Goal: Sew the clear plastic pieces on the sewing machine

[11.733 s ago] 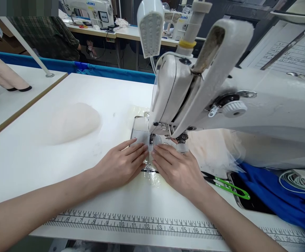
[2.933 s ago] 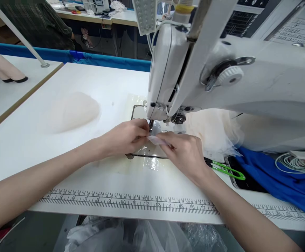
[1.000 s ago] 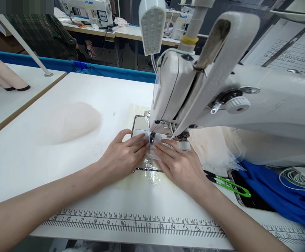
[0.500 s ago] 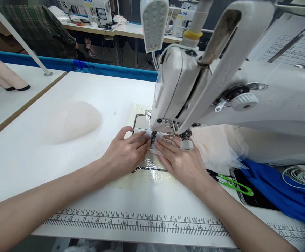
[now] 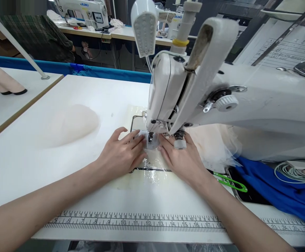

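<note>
My left hand [image 5: 124, 152] lies with its fingers outstretched on the machine bed, its fingertips just left of the presser foot [image 5: 150, 137]. On the other side of the foot, my right hand [image 5: 182, 155] rests with its fingers stretched forward, partly hidden behind the machine's lower fittings. Above both hands stands the head of the white sewing machine [image 5: 160, 87]. Between my hands the needle plate [image 5: 152, 144] shows; any sheer cloth under the foot is too faint to make out. Pale sheer fabric [image 5: 210, 145] lies in a heap right of my right hand.
A pale cup-shaped sheer piece [image 5: 76, 124] lies on the white table [image 5: 70, 182] at left. Green-handled thread snips [image 5: 232, 182], a dark phone [image 5: 252, 190], blue cloth [image 5: 278, 190] and a coiled cable [image 5: 296, 171] sit at right. A printed ruler [image 5: 136, 222] runs along the front edge.
The fingers of my right hand have moved slightly away from the presser foot, and more of the plate shows. My left hand stays about where it was. The view has shifted a little.
</note>
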Demonstrator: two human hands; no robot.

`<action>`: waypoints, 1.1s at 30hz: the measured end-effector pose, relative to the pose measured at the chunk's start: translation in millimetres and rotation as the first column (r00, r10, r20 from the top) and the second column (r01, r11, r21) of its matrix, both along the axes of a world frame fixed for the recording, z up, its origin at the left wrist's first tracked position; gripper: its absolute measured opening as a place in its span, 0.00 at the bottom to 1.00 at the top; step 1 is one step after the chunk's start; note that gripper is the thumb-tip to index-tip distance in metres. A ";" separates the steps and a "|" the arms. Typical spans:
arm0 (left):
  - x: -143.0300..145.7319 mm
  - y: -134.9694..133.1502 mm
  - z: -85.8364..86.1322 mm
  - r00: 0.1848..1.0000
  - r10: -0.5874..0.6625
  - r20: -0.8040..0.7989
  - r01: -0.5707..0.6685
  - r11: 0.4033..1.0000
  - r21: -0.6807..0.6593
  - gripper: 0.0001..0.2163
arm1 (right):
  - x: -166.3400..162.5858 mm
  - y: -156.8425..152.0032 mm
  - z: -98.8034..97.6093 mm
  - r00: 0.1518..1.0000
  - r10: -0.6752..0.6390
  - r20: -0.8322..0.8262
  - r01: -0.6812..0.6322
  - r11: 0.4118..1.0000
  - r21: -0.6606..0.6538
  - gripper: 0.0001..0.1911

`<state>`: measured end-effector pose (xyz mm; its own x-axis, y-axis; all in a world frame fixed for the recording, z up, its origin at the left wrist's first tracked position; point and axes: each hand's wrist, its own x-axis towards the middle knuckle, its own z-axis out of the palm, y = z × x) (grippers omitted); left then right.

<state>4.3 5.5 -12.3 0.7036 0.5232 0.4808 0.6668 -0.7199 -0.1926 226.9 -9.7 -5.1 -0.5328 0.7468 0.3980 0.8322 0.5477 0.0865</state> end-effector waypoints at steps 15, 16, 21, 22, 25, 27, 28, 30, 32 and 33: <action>-12.5 2.2 18.3 0.992 0.122 -0.005 -0.121 0.986 0.118 0.11 | 2.6 -10.5 1.2 0.988 0.157 -0.013 -0.157 0.988 0.012 0.23; -14.1 3.3 20.2 0.990 0.139 0.027 -0.142 0.980 0.138 0.09 | 0.5 -12.8 0.7 0.984 0.176 -0.020 -0.176 0.984 0.001 0.24; -4.4 -4.8 16.9 0.977 -0.134 0.169 0.166 0.967 -0.195 0.10 | -6.1 -20.9 -4.8 0.979 0.205 0.000 -0.205 0.979 0.008 0.22; -1.5 -6.4 13.4 0.974 -0.146 0.171 0.185 0.953 -0.239 0.11 | -6.1 -21.2 -5.7 0.979 0.204 0.000 -0.204 0.979 0.015 0.22; 2.5 -6.3 3.6 0.986 -0.121 0.119 0.148 0.956 -0.252 0.15 | -5.0 -19.8 -6.6 0.982 0.187 -0.013 -0.187 0.982 0.025 0.21; 1.6 -3.9 0.6 0.990 -0.124 0.073 0.138 0.961 -0.242 0.17 | -4.4 -17.5 -6.1 0.985 0.171 -0.019 -0.171 0.985 0.014 0.22; 0.7 -2.8 0.2 0.990 -0.129 0.059 0.139 0.962 -0.237 0.17 | -4.3 -16.2 -5.8 0.986 0.164 -0.017 -0.164 0.987 0.007 0.22; -0.4 -1.9 0.2 0.989 -0.137 0.050 0.145 0.966 -0.216 0.18 | -4.4 -13.8 -5.7 0.988 0.154 -0.002 -0.154 0.988 -0.010 0.23; -0.2 -2.8 0.1 0.989 -0.143 0.041 0.148 0.972 -0.182 0.19 | -4.8 -12.3 -6.1 0.989 0.147 0.018 -0.147 0.989 -0.019 0.23; 0.4 -3.8 -0.2 0.989 -0.143 0.031 0.146 0.975 -0.164 0.20 | -5.0 -11.8 -6.3 0.989 0.145 0.026 -0.144 0.989 -0.022 0.23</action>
